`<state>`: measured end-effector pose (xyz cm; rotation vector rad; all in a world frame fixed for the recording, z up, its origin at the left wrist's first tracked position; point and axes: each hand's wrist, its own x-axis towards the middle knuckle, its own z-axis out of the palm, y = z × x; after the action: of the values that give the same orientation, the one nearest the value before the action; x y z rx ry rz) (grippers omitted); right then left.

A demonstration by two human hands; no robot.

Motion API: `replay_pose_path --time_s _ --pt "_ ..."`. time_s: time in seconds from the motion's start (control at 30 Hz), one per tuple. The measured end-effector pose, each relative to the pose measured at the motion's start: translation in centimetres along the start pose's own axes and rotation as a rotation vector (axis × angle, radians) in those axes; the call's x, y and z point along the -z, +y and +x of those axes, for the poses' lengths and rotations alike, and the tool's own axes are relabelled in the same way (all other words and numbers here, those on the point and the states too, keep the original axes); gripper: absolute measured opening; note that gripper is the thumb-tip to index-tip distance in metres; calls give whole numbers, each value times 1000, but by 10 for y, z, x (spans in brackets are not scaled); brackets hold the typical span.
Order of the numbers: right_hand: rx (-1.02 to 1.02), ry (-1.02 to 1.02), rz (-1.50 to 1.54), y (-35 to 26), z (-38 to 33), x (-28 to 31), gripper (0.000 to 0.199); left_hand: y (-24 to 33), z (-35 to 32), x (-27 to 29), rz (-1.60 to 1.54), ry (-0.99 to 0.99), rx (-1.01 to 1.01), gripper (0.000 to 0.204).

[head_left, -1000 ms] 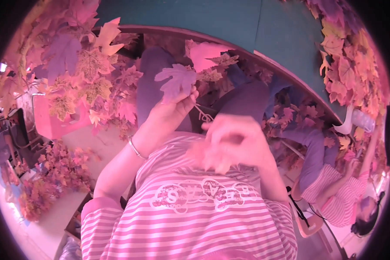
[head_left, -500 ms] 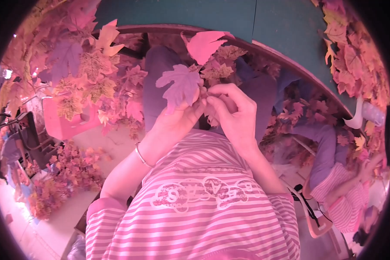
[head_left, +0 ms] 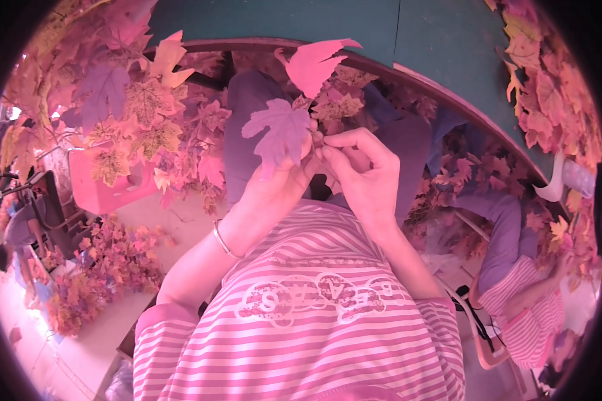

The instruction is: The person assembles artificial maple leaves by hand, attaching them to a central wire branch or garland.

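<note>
Both my hands meet in front of my lap. My left hand (head_left: 281, 177) is closed on a spray of artificial maple leaves. A purple maple leaf (head_left: 279, 131) of that spray spreads over the fingers. Beyond the fingertips rise a bright pink leaf (head_left: 314, 65) and smaller patterned leaves (head_left: 338, 108), seemingly of the same spray. My right hand (head_left: 370, 172) pinches thumb and forefinger together right beside the left fingertips. What lies in that pinch is too small and hidden to name.
A green tabletop (head_left: 281, 19) curves across the far side. Leaf garlands (head_left: 140, 100) hang at left beside a pink plastic stool (head_left: 100, 190); more leaves (head_left: 548, 93) hang at right. A leaf pile (head_left: 107, 281) lies on the floor. A person in stripes (head_left: 525, 301) sits at right.
My hands stay together, with only small finger shifts; the pink leaf has tilted and risen slightly. At right, the other person's arm has drawn back.
</note>
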<state>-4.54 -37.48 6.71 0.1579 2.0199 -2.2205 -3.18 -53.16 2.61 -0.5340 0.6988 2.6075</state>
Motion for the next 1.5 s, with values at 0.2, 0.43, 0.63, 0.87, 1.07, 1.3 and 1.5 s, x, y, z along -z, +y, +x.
replay_pose_path --time_s 0.2,0.43,0.63,0.87,1.07,1.3,1.5 --pt "-103 -14 81 -4 2 0 3 2 -2 -5 -73 -24 -18 47" --pt "-105 -20 12 -5 5 1 5 1 -4 -18 4 44 -61 33" --pt "-99 -14 41 -6 7 8 7 -1 2 -18 -31 7 -73 42" --pt "-103 0 19 -7 8 10 7 -6 6 -15 23 -1 -71 39" --pt "-162 13 5 -7 6 13 6 -13 2 -17 62 94 -76 34" --pt "-138 7 -69 -6 9 17 6 -16 -5 -11 169 25 -42 35" --pt "-184 -94 107 5 17 26 9 -7 -4 -22 136 -18 148 37"
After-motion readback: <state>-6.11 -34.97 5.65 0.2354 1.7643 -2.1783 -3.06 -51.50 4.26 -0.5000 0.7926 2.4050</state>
